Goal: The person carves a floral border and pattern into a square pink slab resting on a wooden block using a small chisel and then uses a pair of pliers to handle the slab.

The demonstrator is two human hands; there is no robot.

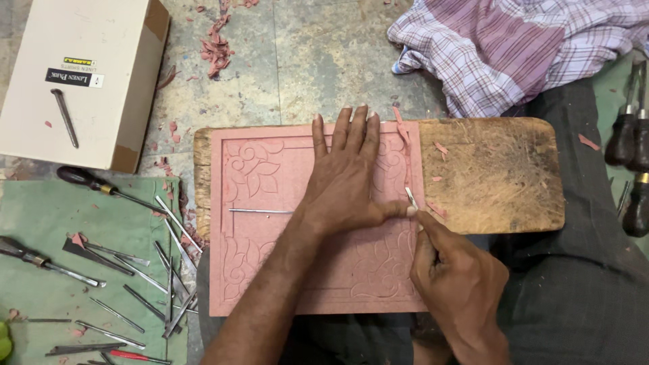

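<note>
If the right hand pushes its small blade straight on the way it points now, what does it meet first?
The right hand aims the blade up along the pink slab's right border. First it probably meets the curled pink shaving there; the left thumb lies alongside.

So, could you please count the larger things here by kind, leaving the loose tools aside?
Pink slab: 1
Wooden board: 1
Box: 1
Checked cloth: 1
Green mat: 1
Held chisel: 1
Hands: 2, left hand and right hand
Total: 8
</note>
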